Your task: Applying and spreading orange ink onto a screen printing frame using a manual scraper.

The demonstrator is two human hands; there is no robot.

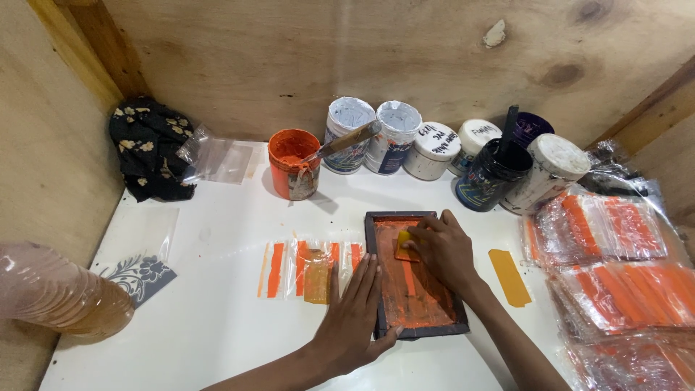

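A dark-framed printing screen (pixel 376 289), smeared with orange ink, lies flat on the white table (pixel 210 326). My left hand (pixel 355 315) rests flat on the frame's left edge with fingers spread, pressing it down. My right hand (pixel 443 250) is inside the frame and grips a small yellow squeegee (pixel 402 245) at the top of the mesh. Just left of the frame lies a clear plastic pouch (pixel 311 269) with orange stripes printed on it.
An open orange paint pot (pixel 292 164) with a stick stands behind, beside several white and dark jars (pixel 433 150). Stacks of printed pouches (pixel 612 268) lie at the right. A plastic bottle (pixel 61 293) lies left, a black floral cloth (pixel 148 148) in the corner. Wooden walls enclose the table.
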